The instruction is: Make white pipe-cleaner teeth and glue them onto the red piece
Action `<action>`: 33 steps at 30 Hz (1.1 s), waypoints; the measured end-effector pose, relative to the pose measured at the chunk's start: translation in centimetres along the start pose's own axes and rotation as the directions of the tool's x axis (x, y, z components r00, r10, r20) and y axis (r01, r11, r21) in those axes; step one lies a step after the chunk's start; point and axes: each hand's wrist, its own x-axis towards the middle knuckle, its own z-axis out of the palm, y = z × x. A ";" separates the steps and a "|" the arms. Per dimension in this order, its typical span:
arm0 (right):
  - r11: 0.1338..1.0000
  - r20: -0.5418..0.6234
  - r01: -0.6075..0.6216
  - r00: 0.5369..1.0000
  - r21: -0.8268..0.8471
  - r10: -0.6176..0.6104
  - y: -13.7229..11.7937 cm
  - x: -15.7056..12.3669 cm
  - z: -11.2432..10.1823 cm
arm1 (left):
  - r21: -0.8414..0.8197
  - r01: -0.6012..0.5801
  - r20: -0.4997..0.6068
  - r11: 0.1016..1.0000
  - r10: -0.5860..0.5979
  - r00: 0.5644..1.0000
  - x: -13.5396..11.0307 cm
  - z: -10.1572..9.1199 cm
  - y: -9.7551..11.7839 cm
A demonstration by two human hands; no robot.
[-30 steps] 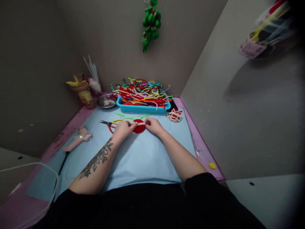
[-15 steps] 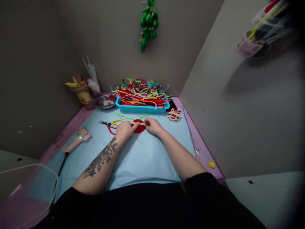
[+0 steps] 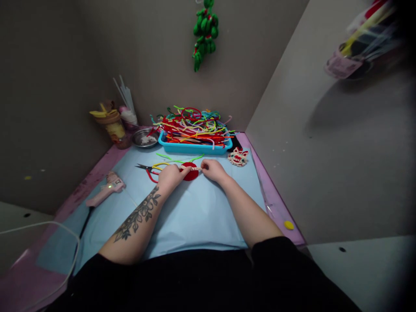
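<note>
Near the middle of the blue sheet, my left hand [image 3: 169,177] is closed on the left edge of a red felt-like disc [image 3: 191,176], thumb pressed onto it. Across the disc's face runs a bumpy cream pipe cleaner strip [image 3: 195,169]; its left part passes under my left fingers. My right hand [image 3: 213,169] pinches the strip's right end just beyond the disc's edge. Beside my left hand lie scissors [image 3: 148,167] with red and yellow handles, partly covered by that hand. Light green pipe cleaners [image 3: 190,160] lie just behind the disc.
A blue tray [image 3: 195,149] heaped with coloured pipe cleaners stands at the back. Left of it are a metal bowl [image 3: 145,139] and a cup of tools [image 3: 114,128]. A pink glue gun [image 3: 107,189] lies left, a cream-and-red pipe cleaner face [image 3: 238,157] right.
My right hand has shifted slightly right, from the disc's edge to a little beyond it, still pinching the cream strip. My left hand stays on the disc.
</note>
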 end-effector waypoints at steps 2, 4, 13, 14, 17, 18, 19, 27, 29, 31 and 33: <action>1.000 0.006 0.010 1.000 -0.004 -0.010 -0.3 0.0 0.4 | -0.003 -0.002 -0.004 1.000 0.002 1.000 0.0 0.0 0.0; 1.000 0.008 0.018 1.000 -0.007 -0.018 -0.5 0.0 0.8 | -0.010 -0.007 -0.011 1.000 0.007 1.000 0.0 0.0 0.0; 1.000 0.027 -0.009 1.000 0.024 0.009 -0.1 0.2 1.5 | -0.095 -0.046 -0.011 0.994 0.045 0.999 1.0 0.5 -1.3; 1.000 0.027 -0.013 1.000 0.026 0.012 0.0 0.2 1.5 | -0.103 -0.035 -0.014 0.994 0.034 0.999 1.2 0.6 -1.5; 1.000 0.023 -0.011 1.000 0.028 0.010 0.0 0.3 1.5 | -0.120 -0.038 0.001 0.992 0.038 0.999 1.6 0.8 -2.1; 1.000 0.020 -0.009 1.000 0.027 0.008 0.0 0.3 1.5 | -0.125 -0.051 0.014 0.991 0.053 0.998 1.7 0.8 -2.3; 1.000 0.017 -0.008 1.000 0.027 0.007 -0.1 0.3 1.5 | -0.131 -0.067 0.029 0.989 0.071 0.997 1.7 0.9 -2.5; 0.999 0.017 -0.009 1.000 0.041 0.008 -0.3 0.2 1.3 | -0.182 -0.160 0.047 0.970 0.171 0.984 1.8 1.1 -3.5; 0.999 0.032 -0.002 0.999 0.052 0.001 -0.3 0.2 1.1 | -0.180 -0.173 0.024 0.968 0.180 0.983 1.6 1.2 -3.6; 0.998 0.058 0.013 0.998 0.065 -0.017 -0.2 0.1 0.8 | -0.172 -0.180 -0.004 0.968 0.182 0.983 1.5 1.3 -3.6; 0.995 0.101 0.033 0.994 0.092 -0.042 -0.1 0.1 0.3 | -0.164 -0.182 -0.027 0.970 0.180 0.983 1.4 1.4 -3.5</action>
